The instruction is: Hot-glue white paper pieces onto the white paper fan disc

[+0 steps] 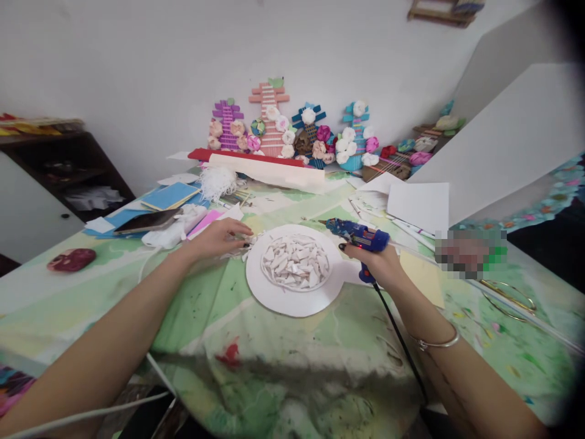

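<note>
My right hand [377, 261] grips a blue hot glue gun [359, 235], whose nozzle points left above the table. A small red light shows on the gun, and a black cord hangs from its handle. Below and left of it lies a round white disc [297, 305]. Broken white pieces [297, 262] are heaped in a ring on the middle of the disc. At the disc's left edge, my left hand [222, 238] reaches over small white scraps. Its thumb and fingers are slightly apart, with nothing visibly held.
A green patterned cloth [201, 329] covers the table. Guitar-shaped decorations with paper flowers [269, 122] lean on the wall behind paper rolls [269, 171]. A dark phone-like slab [148, 221] and blue sheets lie left; white sheets [418, 204] and a gold ring [509, 297] lie right.
</note>
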Motion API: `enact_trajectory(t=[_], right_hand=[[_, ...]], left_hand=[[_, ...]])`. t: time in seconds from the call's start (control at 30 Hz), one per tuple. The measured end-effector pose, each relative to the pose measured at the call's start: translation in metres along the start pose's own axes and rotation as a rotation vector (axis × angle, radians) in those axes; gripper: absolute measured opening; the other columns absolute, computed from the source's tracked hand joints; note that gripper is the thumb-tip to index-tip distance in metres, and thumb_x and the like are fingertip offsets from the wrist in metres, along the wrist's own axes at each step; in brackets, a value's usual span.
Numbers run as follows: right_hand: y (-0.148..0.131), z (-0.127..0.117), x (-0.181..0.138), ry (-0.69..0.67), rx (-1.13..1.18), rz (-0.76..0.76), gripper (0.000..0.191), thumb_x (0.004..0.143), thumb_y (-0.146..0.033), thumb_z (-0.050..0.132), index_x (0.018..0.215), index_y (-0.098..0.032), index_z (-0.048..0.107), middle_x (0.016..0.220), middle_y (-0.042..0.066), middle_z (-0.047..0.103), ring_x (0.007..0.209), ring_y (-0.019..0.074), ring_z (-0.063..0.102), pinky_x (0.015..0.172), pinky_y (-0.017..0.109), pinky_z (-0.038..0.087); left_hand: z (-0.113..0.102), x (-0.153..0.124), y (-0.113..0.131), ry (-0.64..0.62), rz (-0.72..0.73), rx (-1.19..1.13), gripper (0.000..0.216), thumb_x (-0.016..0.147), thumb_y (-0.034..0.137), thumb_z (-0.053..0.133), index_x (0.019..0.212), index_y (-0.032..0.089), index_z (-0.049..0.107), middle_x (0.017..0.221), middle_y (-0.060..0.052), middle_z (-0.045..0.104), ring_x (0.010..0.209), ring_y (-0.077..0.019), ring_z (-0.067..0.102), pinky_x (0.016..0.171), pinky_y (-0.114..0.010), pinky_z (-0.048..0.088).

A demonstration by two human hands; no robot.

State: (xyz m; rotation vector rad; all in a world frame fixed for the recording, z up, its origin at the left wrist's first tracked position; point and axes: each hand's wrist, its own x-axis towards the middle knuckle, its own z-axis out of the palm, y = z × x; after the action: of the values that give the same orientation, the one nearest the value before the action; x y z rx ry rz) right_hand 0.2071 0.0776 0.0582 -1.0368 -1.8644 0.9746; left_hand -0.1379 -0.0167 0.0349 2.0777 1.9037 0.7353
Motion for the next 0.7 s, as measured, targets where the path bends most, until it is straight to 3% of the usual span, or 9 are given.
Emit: enact_trajectory(t=[0.07,0.17,0.3,0.4,0.7], right_hand=[[0.000,0.000,0.000,-0.002,-0.008,0.005,0.027,0.059,-0.039,0.070,0.071,-0.015,0.067,0.062,0.001,0.059,0.058,0.0147,0.052,0.053,0.027,0.042],[0.000,0.000,0.001,-0.005,-0.007,-0.006,0.028,0.060,-0.039,0.070,0.075,-0.015,0.068,0.064,0.001,0.060,0.060,0.0154,0.053,0.055,0.028,0.043],[0.001,0.000,0.000,-0.022,0.003,-0.010,0.033,0.061,-0.039,0.068,0.083,-0.015,0.069,0.064,0.002,0.060,0.059,0.0157,0.053,0.052,0.028,0.043],[0.001,0.000,0.000,-0.031,-0.007,0.004,0.031,0.061,-0.039,0.068,0.082,-0.016,0.070,0.062,0.002,0.061,0.056,0.0155,0.053,0.050,0.027,0.042],[0.000,0.000,0.000,-0.031,-0.022,-0.033,0.029,0.062,-0.040,0.068,0.077,-0.016,0.069,0.065,0.002,0.063,0.065,0.0194,0.057,0.059,0.030,0.046]], left_hand=[[-0.007,-0.001,-0.005,-0.034,0.030,0.055,0.042,0.072,0.048,0.057,0.102,0.020,0.066,0.107,-0.007,0.065,0.094,-0.0203,0.059,0.078,-0.027,0.047],[-0.017,-0.002,-0.010,0.019,0.027,0.136,0.042,0.069,0.048,0.061,0.100,0.021,0.067,0.104,-0.006,0.065,0.090,-0.0195,0.059,0.075,-0.026,0.047],[-0.024,-0.005,-0.012,0.066,-0.111,0.185,0.031,0.069,0.041,0.057,0.087,0.019,0.070,0.089,-0.006,0.069,0.071,-0.0171,0.059,0.065,-0.025,0.046],[-0.025,-0.006,-0.011,0.074,-0.187,0.203,0.025,0.070,0.030,0.051,0.079,0.019,0.070,0.081,-0.005,0.071,0.069,-0.0174,0.061,0.066,-0.025,0.046],[-0.033,-0.006,-0.011,-0.146,-0.205,0.228,0.027,0.062,0.026,0.053,0.083,0.023,0.071,0.081,-0.001,0.072,0.073,-0.0179,0.064,0.065,-0.024,0.046]])
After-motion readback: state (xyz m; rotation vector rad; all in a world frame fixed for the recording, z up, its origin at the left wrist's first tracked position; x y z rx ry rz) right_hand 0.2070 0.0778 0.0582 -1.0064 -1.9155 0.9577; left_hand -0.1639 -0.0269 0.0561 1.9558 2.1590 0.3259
